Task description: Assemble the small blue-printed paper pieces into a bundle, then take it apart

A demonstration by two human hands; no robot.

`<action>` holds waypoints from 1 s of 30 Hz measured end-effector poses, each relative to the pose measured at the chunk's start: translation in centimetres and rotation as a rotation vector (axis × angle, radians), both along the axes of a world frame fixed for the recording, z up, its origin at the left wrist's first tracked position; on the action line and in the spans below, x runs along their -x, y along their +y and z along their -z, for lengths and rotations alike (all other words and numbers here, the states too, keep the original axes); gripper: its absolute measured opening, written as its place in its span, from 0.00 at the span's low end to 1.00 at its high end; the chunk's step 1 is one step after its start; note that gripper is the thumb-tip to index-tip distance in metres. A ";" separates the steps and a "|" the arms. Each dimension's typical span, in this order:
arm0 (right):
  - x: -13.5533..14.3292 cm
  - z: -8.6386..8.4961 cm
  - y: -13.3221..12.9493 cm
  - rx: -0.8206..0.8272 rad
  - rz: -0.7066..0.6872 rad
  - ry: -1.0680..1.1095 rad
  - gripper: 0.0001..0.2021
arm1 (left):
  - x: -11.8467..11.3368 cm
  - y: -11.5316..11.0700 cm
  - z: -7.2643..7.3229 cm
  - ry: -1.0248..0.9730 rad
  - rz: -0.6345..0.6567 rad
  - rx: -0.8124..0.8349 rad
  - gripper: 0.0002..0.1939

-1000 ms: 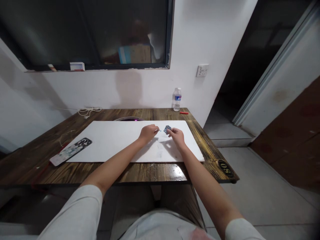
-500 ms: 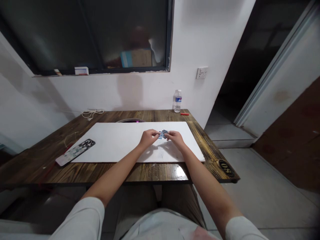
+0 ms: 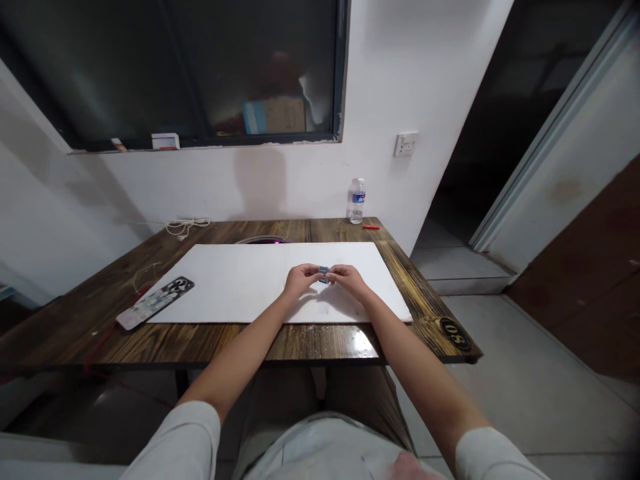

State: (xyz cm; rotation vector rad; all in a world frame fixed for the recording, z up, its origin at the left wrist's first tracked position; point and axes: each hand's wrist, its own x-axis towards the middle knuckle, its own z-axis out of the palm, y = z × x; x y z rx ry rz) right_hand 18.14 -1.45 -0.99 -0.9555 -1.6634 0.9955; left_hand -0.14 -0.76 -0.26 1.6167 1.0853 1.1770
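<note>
Pinching the small blue object (image 3: 324, 271), left fingers (image 3: 313, 269) and right fingers (image 3: 335, 272) grip its opposite sides.

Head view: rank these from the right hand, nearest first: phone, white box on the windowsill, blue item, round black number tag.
From the right hand:
1. Blue item: at its fingers, on their left.
2. Round black number tag: right, toward the wearer.
3. Phone: well to the left.
4. White box: left, farthest forward, higher up.

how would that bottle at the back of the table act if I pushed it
The bottle would probably tip, since it stands upright, tall and narrow. Its round sides suggest it might then roll. Its clear, plastic-looking body may flex.
</note>
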 end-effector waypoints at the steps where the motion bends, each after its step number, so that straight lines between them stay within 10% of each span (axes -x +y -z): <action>1: 0.0 0.1 0.0 -0.001 0.004 -0.009 0.18 | 0.1 0.1 0.1 0.002 0.016 0.024 0.19; 11: -3.9 0.6 0.8 -0.119 0.509 -0.525 0.07 | 2.4 1.0 -0.2 0.007 -0.269 -0.092 0.13; 17: -5.2 1.4 1.1 0.040 0.386 -0.576 0.04 | 3.9 1.7 -0.2 0.022 -0.375 -0.164 0.10; 30: -4.3 1.4 1.3 -0.180 0.270 -0.805 0.18 | 4.4 2.1 -0.2 0.041 -0.432 -0.162 0.09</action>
